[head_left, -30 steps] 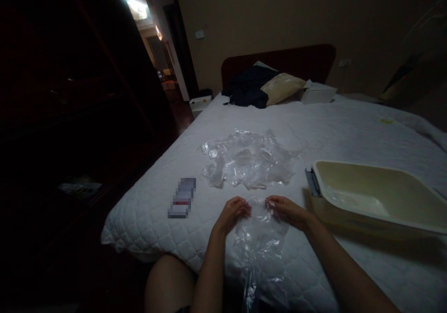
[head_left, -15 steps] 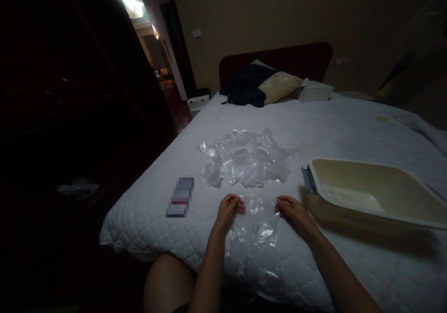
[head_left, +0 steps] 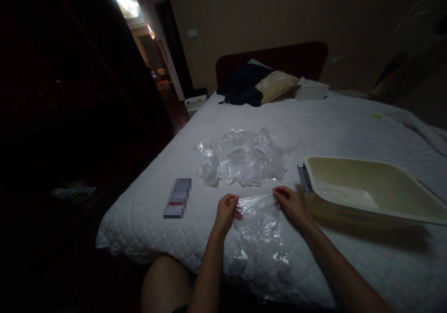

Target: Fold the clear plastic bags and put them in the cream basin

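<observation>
A clear, crinkled plastic bag [head_left: 260,231] hangs between my two hands at the near edge of the bed. My left hand [head_left: 227,210] pinches its upper left corner between thumb and finger. At the upper right corner, my right hand [head_left: 290,205] grips it the same way. The bag's top edge is stretched between them, and its lower part droops over the white quilted bedcover [head_left: 139,215]. Just beyond my hands lies a spread pile of similar clear plastic bags [head_left: 240,159].
A cream plastic bin [head_left: 377,210] with a grey side latch stands to the right. A pixelated flat item [head_left: 178,199] lies on the left. Dark clothing [head_left: 244,85], a beige pillow [head_left: 277,86] and a white box [head_left: 312,91] sit by the headboard [head_left: 279,54].
My right hand has risen slightly, and the bag's top edge is now drawn tauter between my hands. The whole view has shifted a little.
</observation>
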`<state>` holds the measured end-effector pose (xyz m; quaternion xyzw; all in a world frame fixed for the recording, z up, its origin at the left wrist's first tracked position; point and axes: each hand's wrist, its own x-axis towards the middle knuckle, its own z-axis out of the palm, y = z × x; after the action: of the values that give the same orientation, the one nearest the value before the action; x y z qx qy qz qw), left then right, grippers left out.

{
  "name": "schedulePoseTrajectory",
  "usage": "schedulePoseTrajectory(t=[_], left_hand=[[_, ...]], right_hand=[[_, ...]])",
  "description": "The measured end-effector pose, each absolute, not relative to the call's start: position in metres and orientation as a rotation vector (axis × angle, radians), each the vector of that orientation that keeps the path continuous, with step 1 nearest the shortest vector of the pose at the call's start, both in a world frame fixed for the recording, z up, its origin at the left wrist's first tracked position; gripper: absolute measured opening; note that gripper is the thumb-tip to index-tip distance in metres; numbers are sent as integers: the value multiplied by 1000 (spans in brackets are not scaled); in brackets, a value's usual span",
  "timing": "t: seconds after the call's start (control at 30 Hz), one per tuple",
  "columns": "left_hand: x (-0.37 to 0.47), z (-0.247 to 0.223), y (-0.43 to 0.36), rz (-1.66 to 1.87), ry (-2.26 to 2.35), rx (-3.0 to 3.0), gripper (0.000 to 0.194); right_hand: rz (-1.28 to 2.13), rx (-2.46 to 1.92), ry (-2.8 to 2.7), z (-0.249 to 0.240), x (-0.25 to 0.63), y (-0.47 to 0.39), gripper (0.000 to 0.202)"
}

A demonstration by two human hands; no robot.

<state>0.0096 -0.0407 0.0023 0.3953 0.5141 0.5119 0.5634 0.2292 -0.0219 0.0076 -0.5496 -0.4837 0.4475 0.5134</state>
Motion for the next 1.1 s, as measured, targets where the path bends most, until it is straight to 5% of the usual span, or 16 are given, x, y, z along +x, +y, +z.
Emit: schedulePoseTrajectory(t=[0.87,1.1], left_hand=[[15,7,-49,1288,1546,989,28],[-12,23,-69,1408,1708,1370,26]], right_hand=[[899,-1489,-1333,3,225,-22,38],[502,-1404,-1592,12,220,-38,26]])
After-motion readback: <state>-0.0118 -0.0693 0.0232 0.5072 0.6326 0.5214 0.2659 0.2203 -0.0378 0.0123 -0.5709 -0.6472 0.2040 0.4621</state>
